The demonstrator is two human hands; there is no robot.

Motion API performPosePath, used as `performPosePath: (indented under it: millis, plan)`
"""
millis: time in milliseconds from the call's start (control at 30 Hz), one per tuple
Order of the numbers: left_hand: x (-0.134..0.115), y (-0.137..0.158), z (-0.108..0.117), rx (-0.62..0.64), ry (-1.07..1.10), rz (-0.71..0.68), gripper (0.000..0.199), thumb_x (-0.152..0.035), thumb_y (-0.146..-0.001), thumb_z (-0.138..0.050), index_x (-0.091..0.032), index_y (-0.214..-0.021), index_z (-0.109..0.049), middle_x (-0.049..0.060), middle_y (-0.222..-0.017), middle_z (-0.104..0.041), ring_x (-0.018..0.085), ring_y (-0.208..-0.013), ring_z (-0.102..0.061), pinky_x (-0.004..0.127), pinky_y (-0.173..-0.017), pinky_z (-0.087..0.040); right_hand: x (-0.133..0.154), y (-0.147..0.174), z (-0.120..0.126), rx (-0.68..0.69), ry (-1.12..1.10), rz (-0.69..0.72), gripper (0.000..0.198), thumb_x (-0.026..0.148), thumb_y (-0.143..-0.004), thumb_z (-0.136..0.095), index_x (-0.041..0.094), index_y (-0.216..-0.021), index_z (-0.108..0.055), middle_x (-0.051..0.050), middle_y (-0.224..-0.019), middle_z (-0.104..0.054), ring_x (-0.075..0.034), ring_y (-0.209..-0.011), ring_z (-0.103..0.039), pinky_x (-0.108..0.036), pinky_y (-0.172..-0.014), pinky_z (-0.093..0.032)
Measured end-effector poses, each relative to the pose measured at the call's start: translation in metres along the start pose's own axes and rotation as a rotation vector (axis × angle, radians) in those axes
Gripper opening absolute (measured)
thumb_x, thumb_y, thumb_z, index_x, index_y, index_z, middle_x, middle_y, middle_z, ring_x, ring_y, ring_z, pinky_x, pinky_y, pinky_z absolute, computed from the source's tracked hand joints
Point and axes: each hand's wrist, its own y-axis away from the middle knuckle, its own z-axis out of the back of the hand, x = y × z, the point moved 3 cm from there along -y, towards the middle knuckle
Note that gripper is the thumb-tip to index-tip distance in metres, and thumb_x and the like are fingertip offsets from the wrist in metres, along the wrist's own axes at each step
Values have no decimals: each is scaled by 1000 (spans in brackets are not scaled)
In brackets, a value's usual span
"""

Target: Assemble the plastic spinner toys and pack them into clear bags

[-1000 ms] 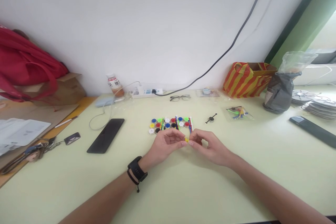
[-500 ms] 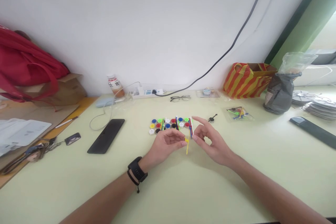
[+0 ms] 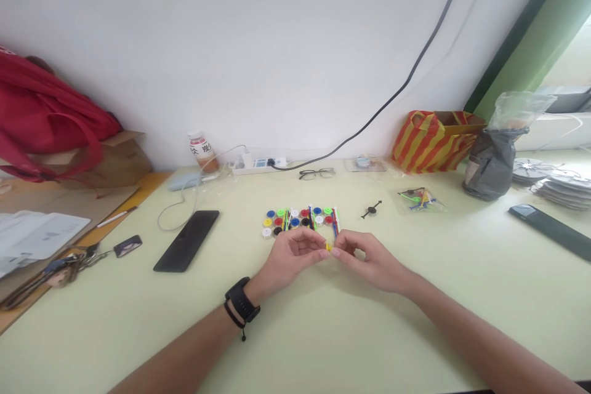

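Note:
Between the fingertips of both hands is a small yellow plastic piece (image 3: 328,247), mostly hidden by the fingers. My left hand (image 3: 298,253), with a black watch on its wrist, pinches it from the left. Closed thumb and index finger of my right hand (image 3: 364,258) meet it from the right. Just beyond the hands lie rows of small coloured round discs (image 3: 278,213) in clear casings. Thin coloured sticks (image 3: 335,221) rest among and beside them. Further right lies a black disc with an arrow-tipped stick across it (image 3: 372,210).
A clear bag of coloured plastic parts (image 3: 421,199) lies to the right. Eyeglasses (image 3: 316,173) and a power strip (image 3: 253,164) sit near the wall. A black phone (image 3: 187,240) is at left, a bottle (image 3: 203,152) behind it. A striped bag (image 3: 429,144) stands at back right.
My right hand has moved left and its fingers have closed at the yellow piece. The yellow stick that hung below my left fingertips no longer shows there. The black arrow is more exposed.

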Motion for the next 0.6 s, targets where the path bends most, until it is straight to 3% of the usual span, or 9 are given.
performPosePath:
  millis: [333,500,600]
  plan:
    - [0,4,-1,-30,-223,-162,20,-28,-81,-86,-18,-96,-77,8,-97,-77,22,-92,-72,35,-87,-59,-7,-3,1,66,-71,-143,45,58,-101,-53,18,-82,-61,0,-74,-57,-14,-67,-49,-26,-60,-40]
    - [-4,8,-4,-84,-441,-337,12,-24,-84,-84,-22,-91,-76,6,-101,-78,23,-98,-73,37,-92,-57,-7,-4,-3,124,-162,-159,38,53,-99,-58,18,-85,-61,1,-76,-56,-14,-69,-49,-26,-64,-39]
    - [-9,10,-6,-57,-497,-366,12,-24,-85,-83,-23,-93,-75,5,-102,-79,22,-97,-74,36,-92,-56,-7,-3,-5,112,-103,-116,34,48,-102,-53,19,-85,-58,2,-75,-52,-14,-68,-45,-26,-62,-37]
